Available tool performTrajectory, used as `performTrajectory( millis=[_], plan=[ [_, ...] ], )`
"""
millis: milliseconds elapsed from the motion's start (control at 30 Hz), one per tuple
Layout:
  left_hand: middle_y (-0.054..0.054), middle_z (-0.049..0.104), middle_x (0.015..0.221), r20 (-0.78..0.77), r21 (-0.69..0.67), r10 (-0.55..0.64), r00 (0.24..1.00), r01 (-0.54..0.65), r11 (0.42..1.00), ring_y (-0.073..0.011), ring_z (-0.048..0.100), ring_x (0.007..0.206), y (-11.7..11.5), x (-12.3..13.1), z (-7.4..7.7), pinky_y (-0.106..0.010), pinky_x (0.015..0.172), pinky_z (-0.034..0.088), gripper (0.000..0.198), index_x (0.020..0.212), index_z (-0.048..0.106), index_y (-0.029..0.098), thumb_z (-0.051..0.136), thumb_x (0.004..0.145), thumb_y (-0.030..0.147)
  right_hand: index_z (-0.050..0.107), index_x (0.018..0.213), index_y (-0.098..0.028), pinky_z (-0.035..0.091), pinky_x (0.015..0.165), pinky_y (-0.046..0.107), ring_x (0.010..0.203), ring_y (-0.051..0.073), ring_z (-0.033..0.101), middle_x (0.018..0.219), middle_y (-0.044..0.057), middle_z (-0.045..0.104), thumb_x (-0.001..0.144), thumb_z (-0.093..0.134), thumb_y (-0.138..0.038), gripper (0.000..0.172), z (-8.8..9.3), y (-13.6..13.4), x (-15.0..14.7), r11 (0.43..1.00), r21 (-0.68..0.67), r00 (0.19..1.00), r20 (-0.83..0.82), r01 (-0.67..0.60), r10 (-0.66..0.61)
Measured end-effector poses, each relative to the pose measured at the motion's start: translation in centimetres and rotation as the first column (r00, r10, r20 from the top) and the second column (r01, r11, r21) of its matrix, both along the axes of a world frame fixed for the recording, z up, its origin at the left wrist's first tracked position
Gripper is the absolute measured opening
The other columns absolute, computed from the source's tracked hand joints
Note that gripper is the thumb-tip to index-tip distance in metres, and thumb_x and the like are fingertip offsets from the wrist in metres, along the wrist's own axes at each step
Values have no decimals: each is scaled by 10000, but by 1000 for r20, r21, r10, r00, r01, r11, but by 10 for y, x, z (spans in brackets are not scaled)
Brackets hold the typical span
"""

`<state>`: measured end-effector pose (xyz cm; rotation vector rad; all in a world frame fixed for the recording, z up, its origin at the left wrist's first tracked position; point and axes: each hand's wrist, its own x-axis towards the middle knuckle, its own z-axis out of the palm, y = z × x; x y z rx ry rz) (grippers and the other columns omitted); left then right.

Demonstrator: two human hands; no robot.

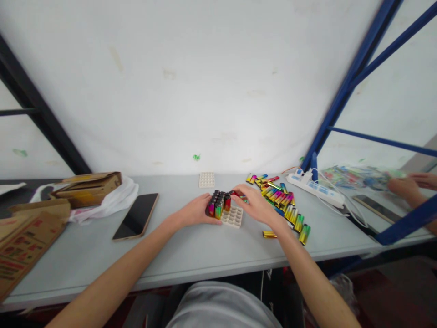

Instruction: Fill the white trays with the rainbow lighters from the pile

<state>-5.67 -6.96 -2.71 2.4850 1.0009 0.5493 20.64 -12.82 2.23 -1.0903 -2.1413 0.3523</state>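
Note:
In front of me, a white gridded tray [233, 217] lies on the table. Upright metallic-coloured lighters [218, 210] with black tops fill its left part, while several sockets at its right show bare. My left hand [198, 210] wraps round the left side of this group, thumb at the front and fingers behind. Over the tray's right part, my right hand [252, 202] pinches a red lighter [236, 193] by the black-topped row; its fingers partly hide it. A loose pile of shiny lighters [278, 197] spreads to the right, and one gold lighter [269, 234] lies nearer me.
Another white gridded tray [206, 180] lies by the wall. At left are a phone [135, 217], a white plastic bag [119, 196] and cardboard boxes [32, 248]. A power strip [316, 189] and blue frame post [336, 107] stand right; beyond, another person's hands [408, 184] are visible.

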Motion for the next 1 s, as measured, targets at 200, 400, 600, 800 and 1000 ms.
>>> performTrajectory(
  millis=[200,400,600,800,1000],
  plan=[
    [-89,708,1138,-6,3,4,1000,-4,1000,-340,677,1081,-1,0,1,-443,1015,555,714,1190,686,207,893,694,676,720,982,-183,471,846,305,904,202,647,962,62,713,1061,625,-375,229,-3,3,2,999,31,995,86,44,-46],
    [-104,707,1179,9,-22,-1,1000,2,1000,-346,673,1125,-2,0,1,-452,1039,541,711,1221,686,196,904,704,633,731,971,-187,482,776,287,817,199,712,894,46,799,1050,645,-368,216,-5,4,-1,991,-131,998,55,4,3],
    [-102,716,1177,13,-38,1,1000,0,999,-354,675,1123,-3,0,2,-450,1026,540,702,1213,694,203,912,698,629,764,1009,-183,477,783,282,871,218,741,958,76,818,1039,674,-299,150,-2,0,-4,995,-104,989,145,-11,26],
    [-113,713,1180,-1,-31,11,1000,-11,999,-354,675,1106,-3,0,2,-458,1019,539,681,1202,700,181,911,710,604,779,1026,-205,433,730,289,814,223,706,945,90,801,1061,646,-341,193,2,-3,-8,998,-12,940,336,64,-57],
    [-118,707,1229,-5,-28,-3,1000,3,1000,-342,661,1138,-1,-1,0,-468,1053,522,721,1249,685,199,916,704,610,772,954,-216,401,668,282,760,212,696,877,71,793,1016,720,-333,142,-3,-3,-17,992,-59,949,301,115,-92]
  ],
)
